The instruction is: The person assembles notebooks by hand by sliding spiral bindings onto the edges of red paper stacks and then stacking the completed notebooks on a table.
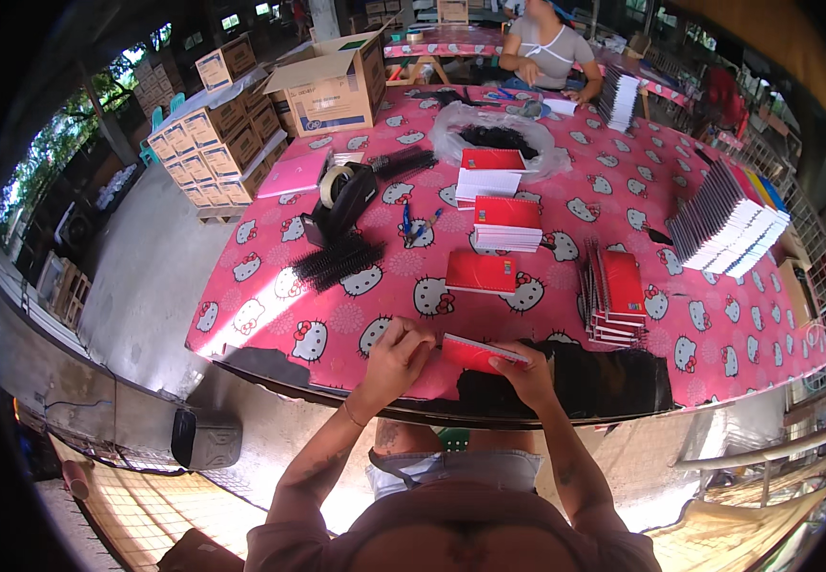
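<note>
A thin red notebook is tilted over the table's near edge, gripped at its right end by my right hand. By its left end is my left hand, fingers curled into a pinch; whatever they hold is too small to make out. Just beyond lies another red notebook, flat on the table. Behind that stand two piles of red-covered notebooks, a nearer one and a farther one. To the right of my right hand is a stack of red notebooks with dark spiral edges.
Black plastic coils lie left, beside a black tape dispenser. A blue-handled tool rests mid-table. Farther back is a clear bag of black strands. A tall notebook stack stands right. Cartons and a co-worker are beyond.
</note>
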A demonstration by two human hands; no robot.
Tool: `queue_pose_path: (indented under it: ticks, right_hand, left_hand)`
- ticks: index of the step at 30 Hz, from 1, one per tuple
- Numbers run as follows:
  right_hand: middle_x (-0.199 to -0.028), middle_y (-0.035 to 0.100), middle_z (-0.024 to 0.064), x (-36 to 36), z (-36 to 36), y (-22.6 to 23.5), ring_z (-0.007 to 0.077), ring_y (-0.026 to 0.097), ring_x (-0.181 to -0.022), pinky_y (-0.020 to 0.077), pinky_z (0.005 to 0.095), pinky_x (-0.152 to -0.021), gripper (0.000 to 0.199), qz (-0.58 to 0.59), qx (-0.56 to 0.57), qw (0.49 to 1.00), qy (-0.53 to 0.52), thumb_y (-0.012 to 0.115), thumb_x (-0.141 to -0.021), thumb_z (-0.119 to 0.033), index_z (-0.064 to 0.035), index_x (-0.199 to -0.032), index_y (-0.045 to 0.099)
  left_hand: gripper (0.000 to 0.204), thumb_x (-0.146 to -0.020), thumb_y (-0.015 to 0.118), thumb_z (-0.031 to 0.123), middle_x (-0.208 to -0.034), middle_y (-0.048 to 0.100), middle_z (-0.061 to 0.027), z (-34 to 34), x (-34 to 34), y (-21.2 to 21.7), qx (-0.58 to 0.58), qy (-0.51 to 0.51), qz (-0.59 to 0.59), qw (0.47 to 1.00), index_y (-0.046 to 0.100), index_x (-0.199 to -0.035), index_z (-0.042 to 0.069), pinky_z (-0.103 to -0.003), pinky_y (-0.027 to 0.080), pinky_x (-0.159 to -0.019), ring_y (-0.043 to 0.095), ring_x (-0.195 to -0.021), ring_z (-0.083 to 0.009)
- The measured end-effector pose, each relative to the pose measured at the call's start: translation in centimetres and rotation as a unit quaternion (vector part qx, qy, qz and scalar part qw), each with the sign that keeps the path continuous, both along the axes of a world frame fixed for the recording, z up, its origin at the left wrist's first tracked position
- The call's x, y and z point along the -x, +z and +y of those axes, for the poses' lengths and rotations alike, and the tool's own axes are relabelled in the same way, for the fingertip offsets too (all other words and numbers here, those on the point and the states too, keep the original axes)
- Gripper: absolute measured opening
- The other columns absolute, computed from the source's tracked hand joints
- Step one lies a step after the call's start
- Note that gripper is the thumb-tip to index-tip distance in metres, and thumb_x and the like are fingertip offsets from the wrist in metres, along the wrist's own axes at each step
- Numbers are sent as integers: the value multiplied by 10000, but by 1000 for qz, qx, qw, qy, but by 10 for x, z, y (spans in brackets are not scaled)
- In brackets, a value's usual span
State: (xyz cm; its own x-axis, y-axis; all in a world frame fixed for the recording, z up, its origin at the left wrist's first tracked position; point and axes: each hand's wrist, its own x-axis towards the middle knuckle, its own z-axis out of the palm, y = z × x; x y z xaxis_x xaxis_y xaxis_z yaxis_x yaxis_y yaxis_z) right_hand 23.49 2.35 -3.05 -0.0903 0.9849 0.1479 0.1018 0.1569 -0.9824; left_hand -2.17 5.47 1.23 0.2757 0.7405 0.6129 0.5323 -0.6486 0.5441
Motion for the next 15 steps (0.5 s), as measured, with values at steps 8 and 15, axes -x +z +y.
queue_pose_path:
  ticks: [8,15]
  right_hand:
    - [-948,723,63,-6,-5,4,80,622,-860,485,233,-771,248,-39,-14,999,1,741,-884,-106,-2,-1106,705]
    - [-951,711,40,-6,-13,8,86,629,-881,501,241,-790,264,-12,9,1000,-3,755,-879,-119,-3,-1110,701]
  left_hand:
    - [260,-872,719,223,-937,653,-79,6,-4,22,-13,-101,122,987,667,-1108,126,-395,535,-680,649,-735,-293]
    - [365,-891,682,294,-1133,609,-95,14,4,3,110,-102,215,965,606,-1223,165,-400,548,-673,649,-828,-299]
